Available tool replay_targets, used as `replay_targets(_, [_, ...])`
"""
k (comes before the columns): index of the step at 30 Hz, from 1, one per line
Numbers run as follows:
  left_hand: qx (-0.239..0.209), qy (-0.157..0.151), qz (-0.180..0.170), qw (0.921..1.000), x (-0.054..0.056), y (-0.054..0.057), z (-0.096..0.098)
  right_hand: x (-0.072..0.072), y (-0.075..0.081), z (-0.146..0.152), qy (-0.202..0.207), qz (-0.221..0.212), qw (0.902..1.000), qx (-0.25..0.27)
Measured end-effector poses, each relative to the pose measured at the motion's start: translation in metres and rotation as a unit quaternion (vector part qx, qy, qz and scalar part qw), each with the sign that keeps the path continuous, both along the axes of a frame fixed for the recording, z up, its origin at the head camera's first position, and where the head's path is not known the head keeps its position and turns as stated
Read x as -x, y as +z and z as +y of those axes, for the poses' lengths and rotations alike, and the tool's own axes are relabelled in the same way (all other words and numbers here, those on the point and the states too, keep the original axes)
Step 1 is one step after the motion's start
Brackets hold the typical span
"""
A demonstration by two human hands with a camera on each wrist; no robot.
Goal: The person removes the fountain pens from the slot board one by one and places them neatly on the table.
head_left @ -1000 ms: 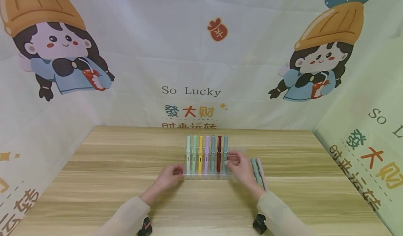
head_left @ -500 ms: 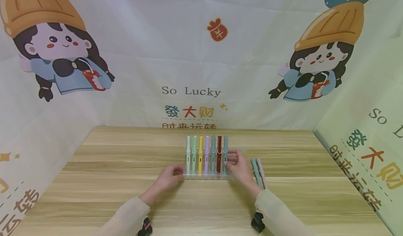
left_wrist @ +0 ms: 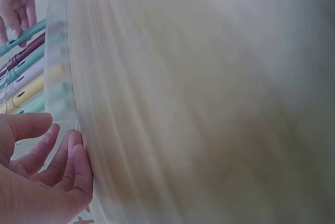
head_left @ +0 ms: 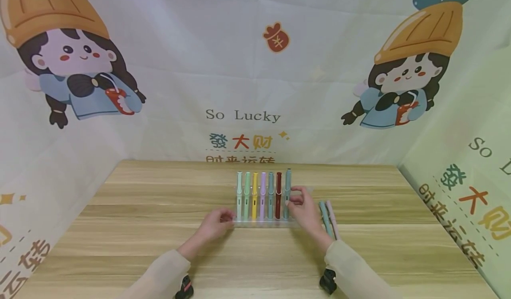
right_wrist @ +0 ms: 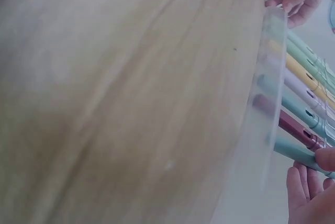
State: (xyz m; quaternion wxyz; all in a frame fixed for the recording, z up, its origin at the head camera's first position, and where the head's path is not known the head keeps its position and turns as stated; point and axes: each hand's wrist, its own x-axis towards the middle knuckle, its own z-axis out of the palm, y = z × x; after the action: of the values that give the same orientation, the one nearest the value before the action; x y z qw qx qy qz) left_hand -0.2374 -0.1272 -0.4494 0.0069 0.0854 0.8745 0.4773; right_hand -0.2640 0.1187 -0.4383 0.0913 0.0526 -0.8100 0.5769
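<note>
A clear display stand [head_left: 263,223] holds a row of capped pens with wire clips, pale mint to dark red [head_left: 278,195]. My right hand [head_left: 306,212] pinches the blue-green pen [head_left: 288,187] at the row's right end between thumb and fingers. This pen stands slightly higher than the others and leans a little right; in the right wrist view its lower end [right_wrist: 290,150] is by the stand's front lip. At the left end, my left hand [head_left: 217,223] grips the stand's corner with bent fingers; the left wrist view shows its thumb and fingers [left_wrist: 78,156] about the clear edge.
Two more pens, one green [head_left: 325,218] and one pale pink [head_left: 332,219], lie on the wooden table [head_left: 159,201] just right of my right hand. A printed cloth [head_left: 179,68] hangs behind and at both sides of the table.
The blue-green pen in my right hand has risen slightly, and its top has shifted right, away from the dark red pen. My left hand stays at the stand's left end.
</note>
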Motion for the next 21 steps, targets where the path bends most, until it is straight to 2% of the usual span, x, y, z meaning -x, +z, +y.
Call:
replay_targets(7, [-0.003,-0.003,-0.007,1.0,-0.001,0.0,0.0,0.0,0.007,0.004,-0.005,0.02,0.9998,0.009])
replay_targets(15, [0.003,0.004,0.0,1.0,0.001,-0.001,0.0,-0.004,0.011,0.016,-0.002,-0.01,0.9999,-0.011])
replay_targets(21, [0.005,-0.002,0.008,1.0,0.0,0.0,0.0,-0.01,0.013,0.029,0.007,-0.009,0.9996,-0.027])
